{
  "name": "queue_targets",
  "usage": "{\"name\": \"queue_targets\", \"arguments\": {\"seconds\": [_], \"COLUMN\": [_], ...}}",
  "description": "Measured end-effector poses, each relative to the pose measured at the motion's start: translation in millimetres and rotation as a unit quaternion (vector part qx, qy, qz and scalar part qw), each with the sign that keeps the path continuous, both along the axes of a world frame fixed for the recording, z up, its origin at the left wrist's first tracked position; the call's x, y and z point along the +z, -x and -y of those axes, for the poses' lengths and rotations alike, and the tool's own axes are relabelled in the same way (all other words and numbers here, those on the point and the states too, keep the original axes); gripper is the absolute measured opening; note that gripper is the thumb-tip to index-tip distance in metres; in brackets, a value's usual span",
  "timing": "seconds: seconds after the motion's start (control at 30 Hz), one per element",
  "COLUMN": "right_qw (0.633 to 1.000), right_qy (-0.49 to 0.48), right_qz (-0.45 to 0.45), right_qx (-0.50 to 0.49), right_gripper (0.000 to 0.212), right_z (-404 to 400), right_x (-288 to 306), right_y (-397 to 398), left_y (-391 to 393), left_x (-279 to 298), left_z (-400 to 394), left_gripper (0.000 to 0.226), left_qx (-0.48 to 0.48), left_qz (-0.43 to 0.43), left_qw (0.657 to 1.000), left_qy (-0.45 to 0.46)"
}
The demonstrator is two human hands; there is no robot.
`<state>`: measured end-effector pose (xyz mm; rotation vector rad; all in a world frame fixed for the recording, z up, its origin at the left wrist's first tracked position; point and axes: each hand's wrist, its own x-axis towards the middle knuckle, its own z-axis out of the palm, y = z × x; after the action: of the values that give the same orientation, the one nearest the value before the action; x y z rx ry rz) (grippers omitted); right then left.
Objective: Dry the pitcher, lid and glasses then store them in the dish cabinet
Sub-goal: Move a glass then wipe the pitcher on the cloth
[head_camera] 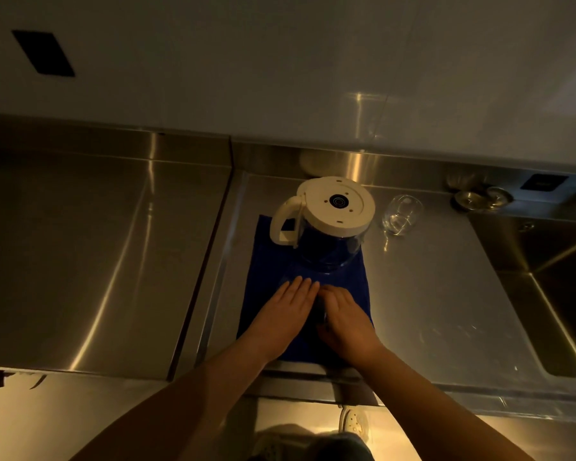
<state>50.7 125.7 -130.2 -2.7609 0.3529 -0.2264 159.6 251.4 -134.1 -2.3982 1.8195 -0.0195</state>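
I see a deep blue cloth (313, 277), plain with no pattern, spread on the brushed silver steel counter (446, 294). On the cloth's far end stands the pitcher (326, 224): its body is clear and reads dark blue from the cloth beneath, its handle and round top are cream-white, and that top has a black ring at its centre. Just right of the pitcher is a colourless, see-through glass (401, 214). Behind the pitcher the wall (280, 78) is plain pale grey, with a black rectangle (43, 53) far left.

Sink (566, 294) cut off at right edge — its fittings (482, 198) blurred.
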Motion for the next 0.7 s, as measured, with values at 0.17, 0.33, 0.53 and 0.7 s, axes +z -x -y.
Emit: {"name": "queue_targets", "arguments": {"seconds": [0.17,0.33,0.53,0.7], "right_qw": [0.998,0.997,0.997,0.997], "right_qy": [0.023,-0.023,-0.045,-0.04], "right_qz": [0.052,0.073,0.062,0.049], "right_qx": [0.041,0.021,-0.002,-0.046], "right_gripper": [0.065,0.06,0.056,0.053], "right_z": [2,-1,-1,6], "right_x": [21,22,12,5], "right_y": [5,1,-7,-14], "left_y": [-4,-3,-11,-16], "left_x": [5,12,10,9], "left_z": [2,7,10,21], "left_gripper": [0.075,0.067,0.067,0.064], "left_qx": [-0.001,0.025,0.039,0.039], "left_qz": [-0.053,-0.147,-0.146,-0.135], "left_qw": [0.998,0.984,0.983,0.987], "left_qy": [0.046,0.101,0.102,0.082]}}
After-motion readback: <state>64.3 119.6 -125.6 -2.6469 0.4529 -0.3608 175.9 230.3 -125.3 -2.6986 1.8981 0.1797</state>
